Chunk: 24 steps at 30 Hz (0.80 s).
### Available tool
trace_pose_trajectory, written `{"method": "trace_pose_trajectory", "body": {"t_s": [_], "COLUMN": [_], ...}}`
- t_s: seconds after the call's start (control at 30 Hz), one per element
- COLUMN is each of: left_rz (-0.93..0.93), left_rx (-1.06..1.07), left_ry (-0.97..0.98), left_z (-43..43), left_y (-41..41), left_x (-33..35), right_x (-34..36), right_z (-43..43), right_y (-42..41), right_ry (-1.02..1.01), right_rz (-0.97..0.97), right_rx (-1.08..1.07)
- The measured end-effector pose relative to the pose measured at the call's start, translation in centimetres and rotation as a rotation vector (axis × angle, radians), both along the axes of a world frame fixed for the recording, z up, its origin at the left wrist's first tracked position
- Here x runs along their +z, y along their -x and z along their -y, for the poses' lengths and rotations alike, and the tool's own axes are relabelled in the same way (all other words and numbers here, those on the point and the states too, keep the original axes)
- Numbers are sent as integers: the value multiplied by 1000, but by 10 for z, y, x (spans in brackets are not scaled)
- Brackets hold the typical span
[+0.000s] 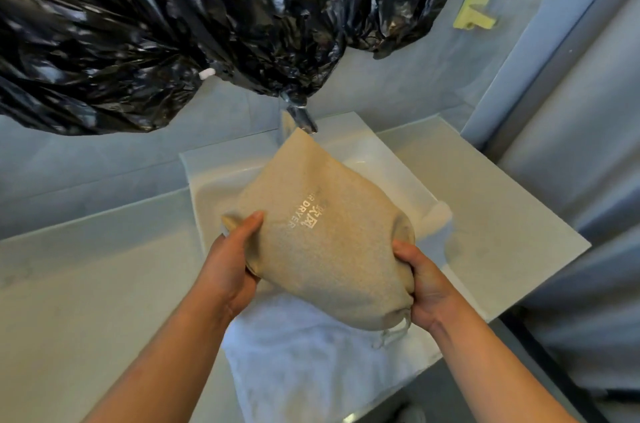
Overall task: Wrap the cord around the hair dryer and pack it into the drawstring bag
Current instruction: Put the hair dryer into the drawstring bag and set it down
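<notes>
Left hand (235,260) grasps left corner of drawstring bag (318,242), thumb on top, likely to steady bulk. Bag bulges, held above white towel (294,353) at near edge of sink (374,159); hair dryer unseen, presumably inside. Right hand (422,284) clasps gathered mouth, near right, probably to hold it closed; drawstring (394,332) dangles. Count: two hands, one bag, one towel, one faucet (304,117) far.
</notes>
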<state>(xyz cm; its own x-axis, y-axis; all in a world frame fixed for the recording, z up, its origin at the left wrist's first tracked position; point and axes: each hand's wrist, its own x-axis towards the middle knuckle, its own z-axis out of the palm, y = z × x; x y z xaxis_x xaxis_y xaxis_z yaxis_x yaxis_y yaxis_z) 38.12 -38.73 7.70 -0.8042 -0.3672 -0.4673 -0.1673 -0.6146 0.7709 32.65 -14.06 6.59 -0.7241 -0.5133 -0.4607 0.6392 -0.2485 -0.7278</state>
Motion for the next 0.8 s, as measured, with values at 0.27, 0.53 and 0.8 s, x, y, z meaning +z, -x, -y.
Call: {"method": "trace_pose_trajectory", "body": {"t_s": [0.27, 0.53, 0.8], "left_rz": [46, 87, 98], "left_rx": [-46, -73, -144], "left_ry": [43, 28, 49], "left_z": [-138, -260, -326], "left_y": [88, 158, 200], "left_x": [-3, -11, -8], "right_x": [-14, -16, -27], "right_z": [-136, -258, -328], "right_y": [82, 138, 171], "right_ry": [-9, -37, -14], "right_rz": [71, 90, 120], "right_rx": [-50, -94, -172]}}
